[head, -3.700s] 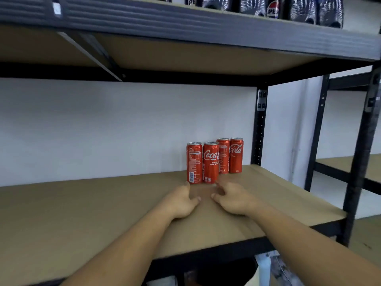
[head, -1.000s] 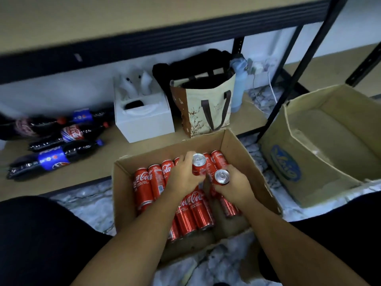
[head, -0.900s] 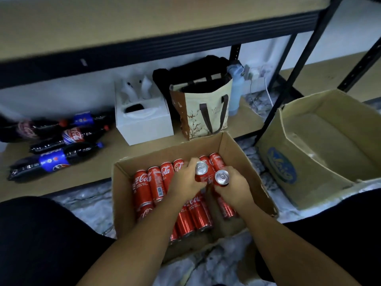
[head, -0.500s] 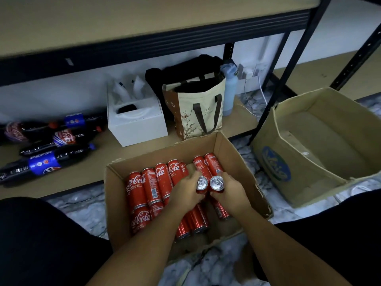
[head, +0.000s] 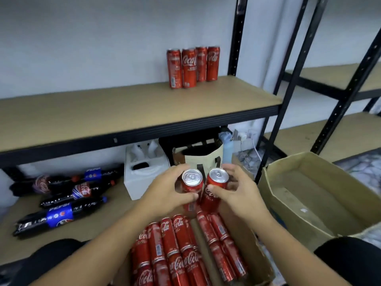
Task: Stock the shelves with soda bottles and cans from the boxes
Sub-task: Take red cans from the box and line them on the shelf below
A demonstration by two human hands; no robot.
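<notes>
The left hand (head: 171,195) held one upright Coca-Cola can (head: 191,182) and the right hand (head: 237,193) a second can (head: 215,189), fingers curled round each. The two cans touched side by side above the cardboard box (head: 254,254) of lying cans. Four shelved cans (head: 191,68) stood clustered on the middle shelf (head: 103,112) near its right post, and soda bottles (head: 59,215) lay on the bottom shelf.

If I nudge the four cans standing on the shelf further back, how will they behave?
The cans are tall and slim, so a high push would likely tip them; push low. They stand bunched together, so they probably slide as a group on the flat shelf.
</notes>
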